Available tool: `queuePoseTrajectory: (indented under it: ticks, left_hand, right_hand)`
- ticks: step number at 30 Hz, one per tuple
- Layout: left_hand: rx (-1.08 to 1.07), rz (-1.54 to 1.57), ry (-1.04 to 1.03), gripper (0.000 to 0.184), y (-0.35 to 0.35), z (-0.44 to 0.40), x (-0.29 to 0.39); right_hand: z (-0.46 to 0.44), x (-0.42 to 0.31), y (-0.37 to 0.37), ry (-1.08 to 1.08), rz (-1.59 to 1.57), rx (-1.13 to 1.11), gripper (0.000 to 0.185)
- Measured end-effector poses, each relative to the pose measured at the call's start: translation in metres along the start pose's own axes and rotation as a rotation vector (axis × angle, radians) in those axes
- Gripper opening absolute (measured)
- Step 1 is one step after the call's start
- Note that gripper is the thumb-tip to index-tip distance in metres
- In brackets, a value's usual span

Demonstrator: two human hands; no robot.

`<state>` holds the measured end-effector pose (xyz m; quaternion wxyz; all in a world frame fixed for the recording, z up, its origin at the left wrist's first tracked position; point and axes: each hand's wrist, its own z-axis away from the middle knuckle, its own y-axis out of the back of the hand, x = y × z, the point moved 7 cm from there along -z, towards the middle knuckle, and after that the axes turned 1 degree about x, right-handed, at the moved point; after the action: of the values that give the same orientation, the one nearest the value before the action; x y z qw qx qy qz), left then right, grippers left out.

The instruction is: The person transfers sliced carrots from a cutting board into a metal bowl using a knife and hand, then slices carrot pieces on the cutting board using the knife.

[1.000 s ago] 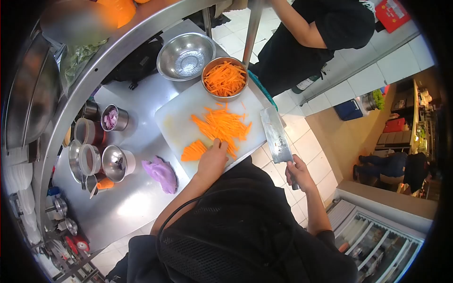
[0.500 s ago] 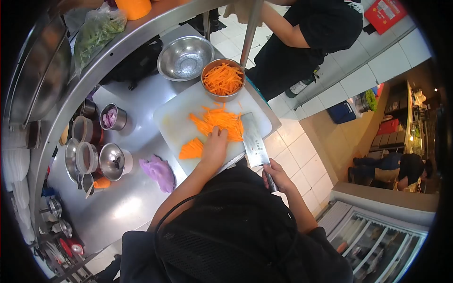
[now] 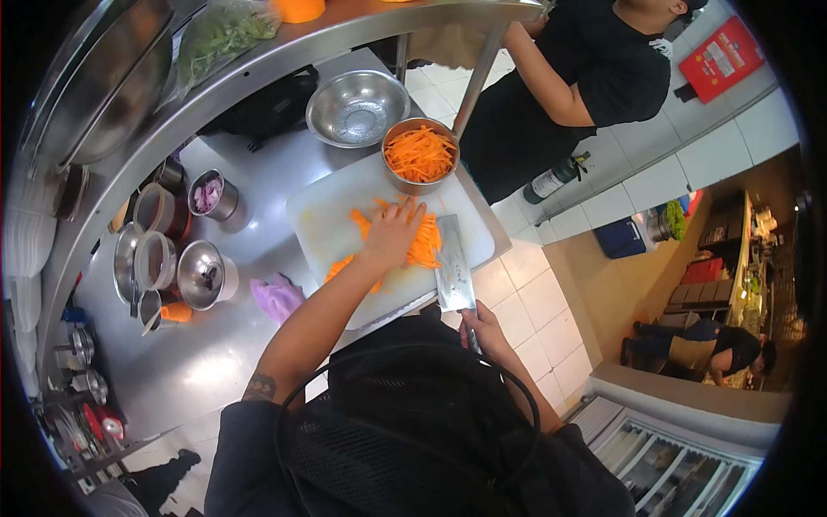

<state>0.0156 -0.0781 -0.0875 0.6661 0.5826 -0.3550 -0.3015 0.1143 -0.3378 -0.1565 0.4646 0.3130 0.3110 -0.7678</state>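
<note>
My left hand point(image 3: 393, 234) lies over a heap of carrot strips point(image 3: 425, 242) on the white cutting board point(image 3: 327, 211), its fingers stretched out flat across them. Part of the heap is hidden under that hand. The handle of a cleaver point(image 3: 454, 274) is in the grip of my right hand point(image 3: 486, 329), its broad blade resting at the board's right side beside the strips. More cut carrot point(image 3: 339, 266) shows partly behind my left forearm. At the board's far edge stands a metal bowl of carrot strips point(image 3: 419, 155).
A steel colander point(image 3: 357, 109) stands behind the board. To the left are a purple cloth point(image 3: 276, 298), a metal cup of purple pieces point(image 3: 212, 196), several containers and a carrot piece point(image 3: 177, 311). A shelf edge point(image 3: 284, 53) curves overhead. Another person point(image 3: 551, 95) stands beyond the table.
My left hand has moved forward over the carrot strips, its fingers going from bunched at the near edge to spread on top. My right hand still holds the cleaver. The view has shifted slightly.
</note>
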Motion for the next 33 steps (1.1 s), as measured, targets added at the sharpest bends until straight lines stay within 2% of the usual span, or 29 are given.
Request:
queuePoseTrajectory:
  ticks: [1,5,7,8,10,16,23,29,33]
  left_hand:
    - [-0.119,0.049,0.033,0.128,-0.006,-0.003,-0.004]
    - [-0.153,0.242,0.022,0.121,-0.017,-0.008,-0.011]
    - [-0.093,0.341,0.016,0.103,-0.017,-0.005,-0.01]
    - [-0.099,0.337,0.009,0.103,-0.019,-0.004,-0.01]
    - [-0.038,0.469,0.01,0.087,-0.019,-0.004,-0.012]
    - [0.077,0.556,-0.04,0.07,-0.024,-0.002,-0.007]
    - [0.118,0.572,-0.082,0.059,-0.008,-0.007,-0.002]
    - [0.024,0.569,-0.042,0.058,0.031,-0.003,0.0]
    - [0.103,0.537,-0.085,0.053,0.063,0.002,-0.002]
  right_hand:
    - [-0.001,0.0,0.0,0.001,-0.003,-0.001,0.017]
    - [-0.004,0.003,-0.001,0.002,0.002,-0.02,0.02]
    - [-0.005,0.001,-0.006,-0.005,0.015,-0.038,0.024]
    - [-0.008,0.001,-0.007,-0.004,0.006,-0.034,0.024]
    - [-0.012,-0.001,-0.012,-0.008,0.002,-0.071,0.028]
    - [-0.022,-0.005,-0.028,-0.012,-0.002,-0.126,0.03]
    - [-0.006,-0.03,-0.041,-0.011,-0.052,-0.147,0.021]
    - [0.029,-0.068,-0.055,0.009,-0.093,-0.199,0.023]
    - [0.05,-0.099,-0.064,-0.016,-0.11,-0.206,0.022]
